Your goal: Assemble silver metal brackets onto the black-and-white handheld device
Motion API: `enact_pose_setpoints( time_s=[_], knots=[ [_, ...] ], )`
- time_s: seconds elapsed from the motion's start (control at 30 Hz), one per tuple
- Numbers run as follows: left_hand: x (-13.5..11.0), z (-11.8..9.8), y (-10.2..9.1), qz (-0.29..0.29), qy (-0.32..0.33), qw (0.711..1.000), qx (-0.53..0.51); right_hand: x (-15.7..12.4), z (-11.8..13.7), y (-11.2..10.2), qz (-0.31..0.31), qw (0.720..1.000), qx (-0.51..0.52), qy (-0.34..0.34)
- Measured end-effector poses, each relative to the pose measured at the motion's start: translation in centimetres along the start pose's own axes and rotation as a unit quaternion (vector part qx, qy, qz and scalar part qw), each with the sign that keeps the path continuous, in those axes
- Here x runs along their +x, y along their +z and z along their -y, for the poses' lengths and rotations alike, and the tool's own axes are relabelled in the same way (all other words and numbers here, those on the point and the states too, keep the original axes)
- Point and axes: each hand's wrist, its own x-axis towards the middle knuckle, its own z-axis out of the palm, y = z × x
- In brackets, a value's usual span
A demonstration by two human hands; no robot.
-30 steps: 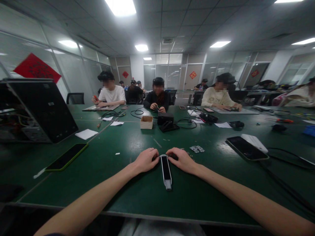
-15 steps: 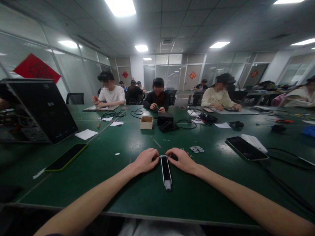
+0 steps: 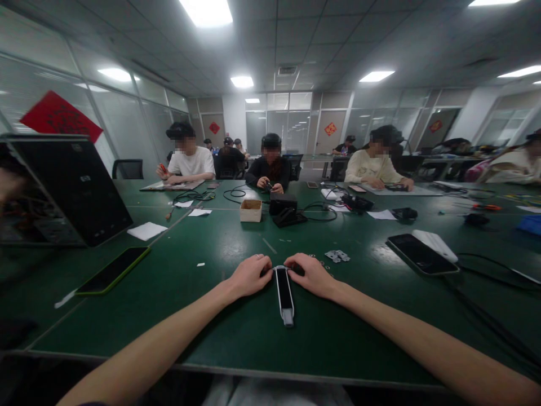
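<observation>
A slim black-and-white device (image 3: 284,293) lies lengthwise on the green table (image 3: 236,338) in front of me. My left hand (image 3: 250,275) rests curled on the table at the device's far end, fingertips touching its left side. My right hand (image 3: 310,274) sits curled at the same end on the right side, fingers pressed against it. Both hands pinch the top end of the device between them. Small metal parts (image 3: 337,256) lie just beyond my right hand.
A green-cased phone (image 3: 113,270) lies at left, an open computer case (image 3: 63,189) behind it. A black phone (image 3: 420,255) and white object (image 3: 435,244) lie at right with cables. A cardboard box (image 3: 251,210) and black gear (image 3: 286,211) sit mid-table. Several people work across the table.
</observation>
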Motion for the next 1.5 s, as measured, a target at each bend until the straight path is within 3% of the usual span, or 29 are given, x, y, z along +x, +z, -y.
enact_pose_setpoints(
  time_s=[0.4,0.57,0.7,0.8,0.9,1.07,1.33,1.5],
  knots=[
    [-0.1,-0.1,-0.3,0.009,-0.004,1.0,0.002,-0.5,-0.4,-0.6,0.005,1.0,-0.027,-0.003],
    [0.0,-0.3,-0.6,0.02,-0.01,1.0,-0.014,-1.1,-1.5,-4.4,-0.038,0.989,-0.137,-0.047],
    [0.0,-0.1,-0.4,0.022,-0.013,1.0,-0.013,-1.4,-3.5,-7.9,-0.064,0.97,-0.236,-0.016],
    [0.1,0.2,-0.1,0.016,-0.008,1.0,-0.015,-1.6,-5.4,-9.4,-0.032,0.956,-0.288,0.052],
    [0.1,0.4,0.0,0.015,-0.006,1.0,-0.02,-1.8,-6.8,-10.1,0.046,0.948,-0.298,0.106],
    [0.1,0.1,-0.3,0.02,-0.011,1.0,-0.017,-2.3,-7.4,-10.3,0.153,0.954,-0.228,0.119],
    [0.0,-0.2,-0.7,0.026,-0.014,0.999,-0.019,-2.0,-6.6,-8.5,0.184,0.963,-0.148,0.13],
    [-0.1,0.0,-0.4,0.018,-0.009,1.0,-0.02,-1.7,-5.7,-8.2,0.197,0.949,-0.103,0.222]
  ],
)
